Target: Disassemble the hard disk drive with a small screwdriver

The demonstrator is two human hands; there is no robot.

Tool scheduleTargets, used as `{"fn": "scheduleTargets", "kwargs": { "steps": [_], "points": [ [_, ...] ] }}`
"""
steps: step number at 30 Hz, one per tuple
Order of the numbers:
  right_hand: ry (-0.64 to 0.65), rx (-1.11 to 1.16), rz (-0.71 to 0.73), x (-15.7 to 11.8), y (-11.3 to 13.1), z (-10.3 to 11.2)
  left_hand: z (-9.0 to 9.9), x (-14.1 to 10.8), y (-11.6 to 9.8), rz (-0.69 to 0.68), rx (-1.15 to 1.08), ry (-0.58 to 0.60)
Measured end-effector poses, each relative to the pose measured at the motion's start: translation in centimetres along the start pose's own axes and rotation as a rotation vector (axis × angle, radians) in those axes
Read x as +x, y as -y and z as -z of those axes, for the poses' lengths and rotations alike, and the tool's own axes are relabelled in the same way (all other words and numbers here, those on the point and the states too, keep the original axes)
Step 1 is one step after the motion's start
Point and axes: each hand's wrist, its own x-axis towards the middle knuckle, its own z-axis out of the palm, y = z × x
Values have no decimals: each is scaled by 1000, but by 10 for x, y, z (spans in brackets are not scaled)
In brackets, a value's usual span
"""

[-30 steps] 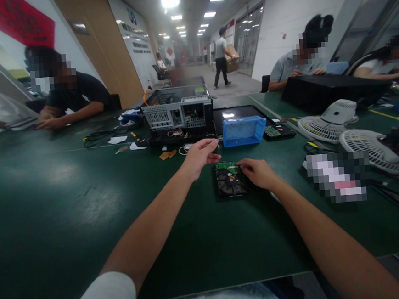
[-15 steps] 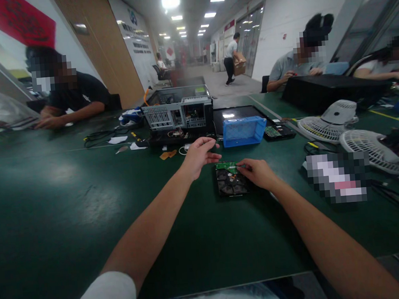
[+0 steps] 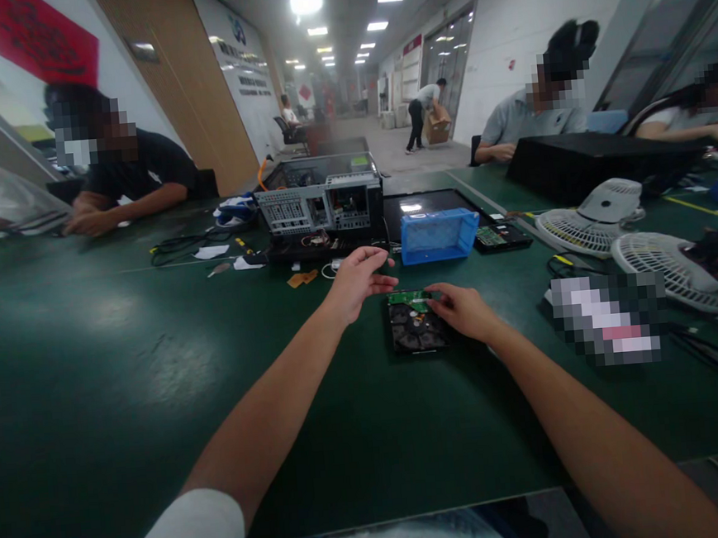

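The worktop (image 3: 335,437) is big, flat and dark green. A flat black hard drive with a green board (image 3: 417,328) lies on it. Farther back sit an open grey metal computer case (image 3: 289,216) and a brown paper scrap (image 3: 299,280). Round white plastic fans (image 3: 612,193) lie to the right.

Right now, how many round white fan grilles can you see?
2. One grille lies right of the blue tray; the other grille lies nearer and farther right. Others may be hidden.
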Motion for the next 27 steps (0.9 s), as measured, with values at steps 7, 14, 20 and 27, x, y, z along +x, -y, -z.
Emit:
{"fn": "scheduleTargets", "kwargs": {
  "steps": [7,14,20,27],
  "points": [
    [25,-10,-11,0,2,0,1,1,0,-6,-5,-9],
    [23,16,-21,-1,3,-1,2,1,0,3,-23,-16],
    [23,7,-19,0,3,-1,1,1,1,6,-7,-8],
    [34,-6,-15,-1,6,1,0,1,1,-1,1,5]
  ]
}}
